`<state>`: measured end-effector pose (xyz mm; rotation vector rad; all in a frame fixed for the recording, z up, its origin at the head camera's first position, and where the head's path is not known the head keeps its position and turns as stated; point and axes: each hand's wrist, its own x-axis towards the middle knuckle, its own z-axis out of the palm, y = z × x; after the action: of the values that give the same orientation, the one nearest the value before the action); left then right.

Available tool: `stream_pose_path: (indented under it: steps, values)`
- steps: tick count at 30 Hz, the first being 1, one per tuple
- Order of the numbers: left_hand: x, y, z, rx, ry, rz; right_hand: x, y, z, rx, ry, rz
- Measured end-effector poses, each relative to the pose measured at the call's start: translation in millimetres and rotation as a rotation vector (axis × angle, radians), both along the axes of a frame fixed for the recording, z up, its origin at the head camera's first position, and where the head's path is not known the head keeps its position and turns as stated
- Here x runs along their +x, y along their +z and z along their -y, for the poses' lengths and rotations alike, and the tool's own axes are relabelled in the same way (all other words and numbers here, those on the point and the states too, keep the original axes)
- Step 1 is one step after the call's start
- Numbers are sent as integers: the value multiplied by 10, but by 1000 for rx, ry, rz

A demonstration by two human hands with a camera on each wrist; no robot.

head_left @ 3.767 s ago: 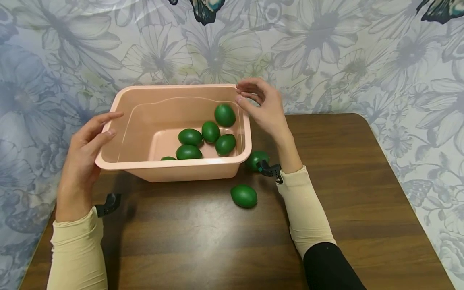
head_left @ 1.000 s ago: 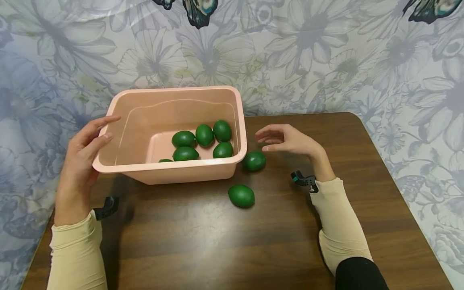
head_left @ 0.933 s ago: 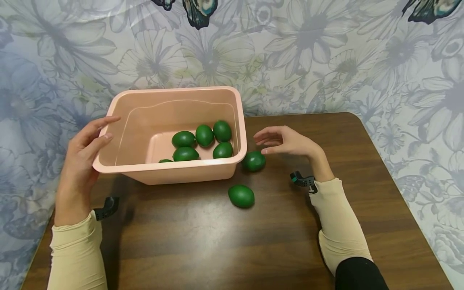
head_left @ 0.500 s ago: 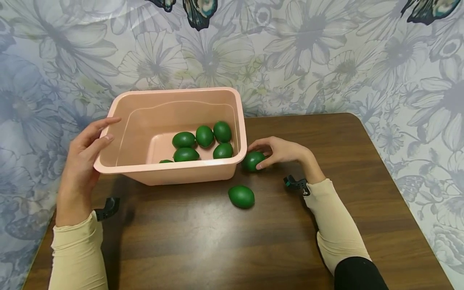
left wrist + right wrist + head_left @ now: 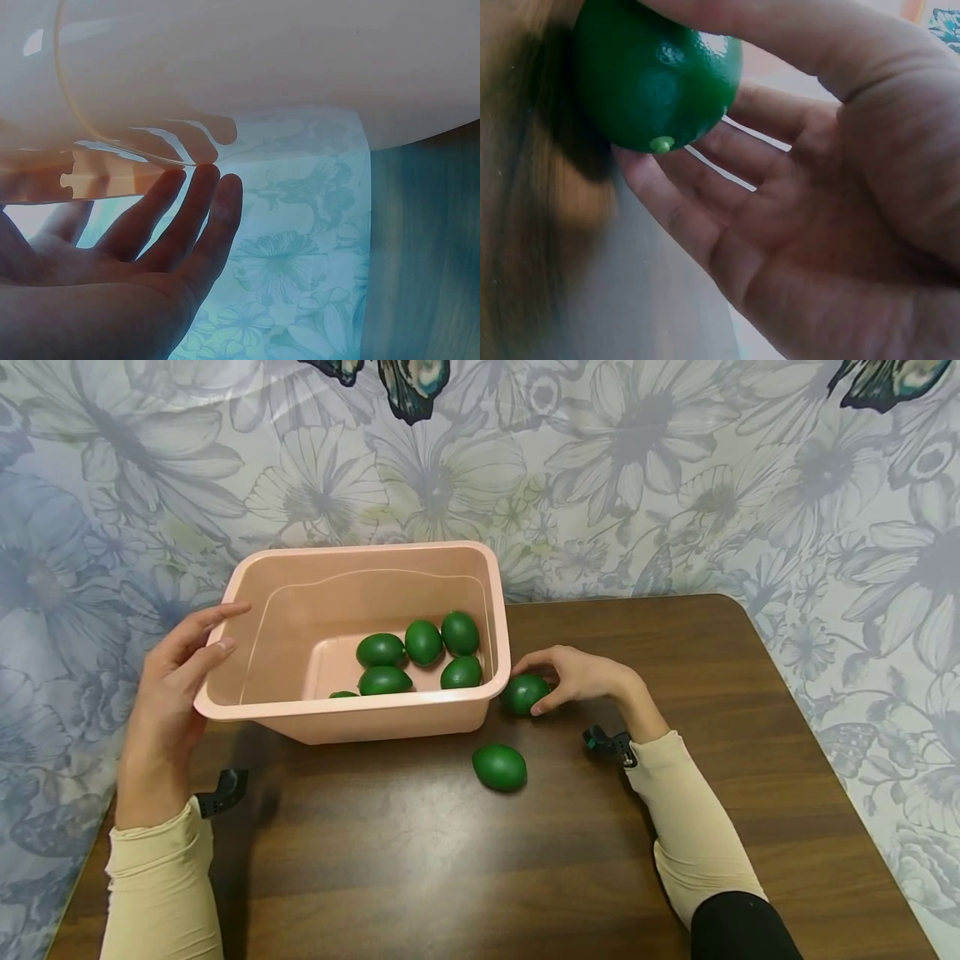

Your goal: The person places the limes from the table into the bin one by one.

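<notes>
My left hand [image 5: 168, 693] grips the left rim of a pink plastic tub [image 5: 360, 722], with thumb and index finger over the edge. In the left wrist view, other fingers [image 5: 191, 217] touch the tub's outer wall [image 5: 300, 60]. Several green limes [image 5: 381, 649] lie inside, mostly toward the right end; the front wall partly hides one. Just right of the tub, my right hand [image 5: 588, 681] holds a lime [image 5: 523, 694] on the table between thumb and fingers. That lime [image 5: 656, 75] shows its pale stem nub in the right wrist view. Another lime [image 5: 499, 767] lies nearer me.
Everything stands on a brown wooden table [image 5: 390, 860]. A wall covering with grey flowers [image 5: 645, 468] rises directly behind the tub and along both sides. Each wrist wears a small black camera mount [image 5: 222, 792].
My right hand has come away from the tub's right rim, moved down and left to the lime beside the tub, and taken hold of it. The left hand stays on the rim.
</notes>
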<state>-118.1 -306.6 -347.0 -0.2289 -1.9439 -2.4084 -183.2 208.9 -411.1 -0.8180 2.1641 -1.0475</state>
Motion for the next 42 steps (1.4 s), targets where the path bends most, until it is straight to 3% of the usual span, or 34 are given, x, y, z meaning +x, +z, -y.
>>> stream_pose_path:
  steps: [7, 12, 25, 36, 42]
  values:
    - [4, 6, 3, -3, -6, 1, 0, -4, -30, -19, -1, -27]
    - [2, 6, -4, -1, -12, -2, -10, 35, -86, -56, -51, -45]
    - [17, -6, 9, -4, -4, -11, -50, 130, -239, -360, -295, -48]
    - [14, 6, 4, -2, -8, 3, -41, 260, -268, -493, -479, -100]
    - [8, -3, -7, 8, 4, 13, -27, 390, -241, -509, -586, -120]
